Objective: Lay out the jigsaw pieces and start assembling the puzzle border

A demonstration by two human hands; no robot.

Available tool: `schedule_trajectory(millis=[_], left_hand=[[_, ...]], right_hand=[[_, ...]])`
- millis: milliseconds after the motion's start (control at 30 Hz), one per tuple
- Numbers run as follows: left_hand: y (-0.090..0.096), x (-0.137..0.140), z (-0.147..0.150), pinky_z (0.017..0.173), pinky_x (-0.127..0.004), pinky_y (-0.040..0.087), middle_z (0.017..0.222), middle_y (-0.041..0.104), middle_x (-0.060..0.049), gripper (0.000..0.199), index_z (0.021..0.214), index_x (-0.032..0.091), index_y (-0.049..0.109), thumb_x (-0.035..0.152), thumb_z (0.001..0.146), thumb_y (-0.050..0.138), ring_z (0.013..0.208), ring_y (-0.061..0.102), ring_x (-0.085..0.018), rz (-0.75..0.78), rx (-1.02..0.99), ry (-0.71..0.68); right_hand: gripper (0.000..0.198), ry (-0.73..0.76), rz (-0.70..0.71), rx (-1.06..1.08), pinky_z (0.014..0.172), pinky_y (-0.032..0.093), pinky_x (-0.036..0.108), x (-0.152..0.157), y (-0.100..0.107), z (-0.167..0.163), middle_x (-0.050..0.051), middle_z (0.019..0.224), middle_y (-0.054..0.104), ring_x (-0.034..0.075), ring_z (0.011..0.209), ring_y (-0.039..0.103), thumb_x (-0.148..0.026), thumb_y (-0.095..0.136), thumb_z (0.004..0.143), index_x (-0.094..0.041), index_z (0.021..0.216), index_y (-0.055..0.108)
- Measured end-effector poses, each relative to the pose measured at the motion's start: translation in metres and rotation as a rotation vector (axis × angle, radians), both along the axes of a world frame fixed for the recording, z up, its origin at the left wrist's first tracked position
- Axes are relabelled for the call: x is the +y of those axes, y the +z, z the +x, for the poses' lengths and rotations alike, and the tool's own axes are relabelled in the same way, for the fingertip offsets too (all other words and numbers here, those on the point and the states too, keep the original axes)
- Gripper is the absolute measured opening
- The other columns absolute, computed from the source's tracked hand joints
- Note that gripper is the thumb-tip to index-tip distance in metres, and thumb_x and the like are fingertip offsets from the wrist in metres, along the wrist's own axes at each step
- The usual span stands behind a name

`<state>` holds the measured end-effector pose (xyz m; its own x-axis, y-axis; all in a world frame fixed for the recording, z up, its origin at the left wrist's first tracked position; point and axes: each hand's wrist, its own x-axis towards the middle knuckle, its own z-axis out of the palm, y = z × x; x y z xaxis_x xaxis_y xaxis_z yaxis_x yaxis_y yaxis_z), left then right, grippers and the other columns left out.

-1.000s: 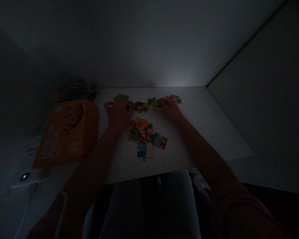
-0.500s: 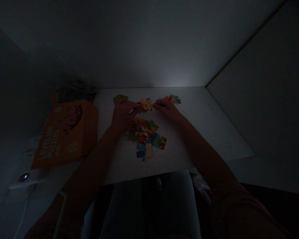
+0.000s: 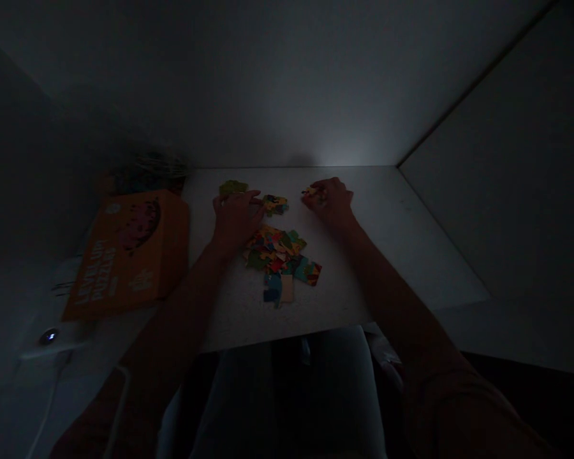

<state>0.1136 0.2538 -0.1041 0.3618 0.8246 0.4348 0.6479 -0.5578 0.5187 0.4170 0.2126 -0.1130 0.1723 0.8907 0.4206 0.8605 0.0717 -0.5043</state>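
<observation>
Right hand [image 3: 333, 201] farther right, at puzzle pieces [image 3: 310, 190] near back edge [image 3: 373, 167]

A pale tabletop [image 3: 406, 248] is carrying loose puzzle pieces.
A mixed heap [image 3: 272, 247] is lying at the centre of the frame, with a blue piece [image 3: 271, 290], a cream piece [image 3: 287, 289] and a teal piece [image 3: 309, 270] spreading along its lower side; just above, a small yellow cluster [image 3: 275, 204] is resting, while a green cluster [image 3: 233, 187] is lying farther up and left.
</observation>
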Motion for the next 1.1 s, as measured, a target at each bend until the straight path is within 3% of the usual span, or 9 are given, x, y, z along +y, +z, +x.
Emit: schedule_trajectory(millis=[133,333,500,667,767,933,1000,1100], left_hand=[[0.009,-0.007,0.003,0.130,-0.073,0.034,0.131,0.088,-0.012,0.039,0.140,0.030,0.076,0.047,0.106,0.068,0.140,0.074,-0.041,-0.066,0.071,-0.071],[0.013,-0.011,0.003,0.134,-0.072,0.029,0.141,0.086,-0.009,0.036,0.136,0.033,0.081,0.046,0.107,0.066,0.140,0.074,-0.040,-0.084,0.097,-0.128],[0.012,-0.010,-0.001,0.132,-0.075,0.030,0.141,0.085,-0.014,0.039,0.140,0.030,0.079,0.035,0.107,0.058,0.140,0.074,-0.041,-0.092,0.150,-0.060],[0.022,-0.015,-0.001,0.135,-0.070,0.026,0.145,0.082,-0.014,0.043,0.143,0.028,0.077,0.032,0.107,0.053,0.146,0.069,-0.039,-0.129,0.237,0.007],[0.029,-0.019,0.000,0.136,-0.067,0.023,0.148,0.081,-0.012,0.041,0.142,0.030,0.076,0.037,0.109,0.052,0.149,0.066,-0.038,-0.142,0.268,0.058],[0.029,-0.019,0.001,0.133,-0.064,0.028,0.148,0.079,-0.015,0.037,0.135,0.027,0.076,0.035,0.103,0.060,0.148,0.063,-0.039,-0.129,0.282,0.100],[0.025,-0.017,0.000,0.133,-0.064,0.028,0.157,0.075,-0.016,0.042,0.142,0.027,0.074,0.037,0.103,0.061,0.153,0.059,-0.040,-0.124,0.273,0.104],[0.019,-0.014,0.000,0.134,-0.068,0.026,0.169,0.068,-0.014,0.049,0.153,0.030,0.070,0.043,0.107,0.059,0.160,0.053,-0.041,-0.121,0.266,0.076]], right_hand=[[0.058,0.184,-0.080,-0.076,0.123,0.040,0.070,-0.002,-0.003,-0.031,0.020,0.141,0.072,0.046,0.139,0.063,-0.072,0.082,0.098,-0.027,0.135,0.082],[0.057,0.201,-0.124,-0.066,0.123,0.039,0.071,-0.002,0.002,-0.027,0.019,0.139,0.072,0.046,0.137,0.065,-0.075,0.082,0.097,-0.027,0.128,0.085],[0.057,0.223,-0.054,-0.065,0.123,0.039,0.067,-0.006,0.016,-0.025,0.017,0.139,0.070,0.045,0.133,0.065,-0.069,0.086,0.095,-0.029,0.136,0.082],[0.062,0.303,0.096,-0.023,0.123,0.043,0.065,-0.008,0.020,-0.022,0.016,0.136,0.068,0.044,0.134,0.062,-0.072,0.091,0.090,-0.031,0.136,0.081],[0.064,0.436,0.152,0.052,0.117,0.051,0.062,-0.005,0.019,-0.014,0.014,0.132,0.066,0.040,0.129,0.063,-0.074,0.093,0.088,-0.032,0.135,0.082],[0.076,0.784,-0.030,0.264,0.097,0.061,0.048,-0.001,0.013,-0.005,0.010,0.131,0.069,0.030,0.111,0.067,-0.089,0.093,0.076,-0.034,0.127,0.085],[0.073,0.763,-0.088,0.297,0.096,0.061,0.047,-0.001,0.011,-0.006,0.009,0.129,0.071,0.027,0.102,0.067,-0.089,0.091,0.080,-0.033,0.126,0.085],[0.060,0.609,-0.112,0.218,0.100,0.059,0.050,-0.002,0.007,-0.013,0.010,0.122,0.074,0.027,0.098,0.068,-0.081,0.083,0.094,-0.030,0.126,0.084]])
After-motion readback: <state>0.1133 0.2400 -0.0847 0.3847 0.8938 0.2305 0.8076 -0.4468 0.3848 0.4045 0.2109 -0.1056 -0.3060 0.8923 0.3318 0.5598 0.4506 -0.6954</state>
